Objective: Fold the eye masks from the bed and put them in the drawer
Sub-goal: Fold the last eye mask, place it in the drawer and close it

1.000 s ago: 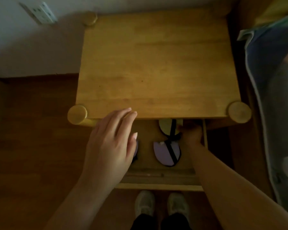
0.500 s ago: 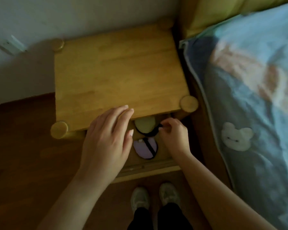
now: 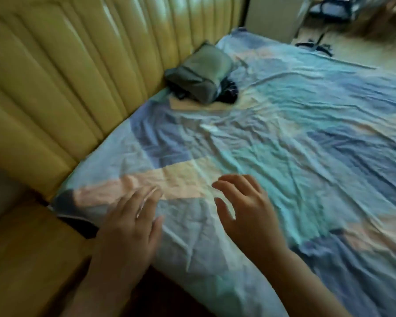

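Two hands, both empty, make up your working items; everything else is listed by size.

Bed (image 3: 306,138): patchwork sheet in blue, teal and peach, wrinkled, filling the ground ahead of and beneath your fingertips. A second ago you were looking down into the open drawer with two folded masks lying in it; your view has now swung to the bed and the drawer is out of sight.

Headboard (image 3: 62,72): padded, yellow, ribbed, well beyond your left fingers.

Nightstand top (image 3: 28,255): wood, just outside your left hand, blurred.

Grey-green bundle (image 3: 201,76): folded cloth against the headboard, well ahead of both sets of fingers, with something dark tucked at its near side. Whether that dark item is an eye mask cannot be told.

Left hand (image 3: 126,232): fingers loosely together, flat, over the bed's corner, motion-blurred, holding nothing.

Right hand (image 3: 247,211): fingers spread and slightly curled above the sheet, holding nothing.

Eye masks: none plainly visible near your fingers. Judgement: you have finished one deposit and are reaching for the next mask, probably near the bundle.
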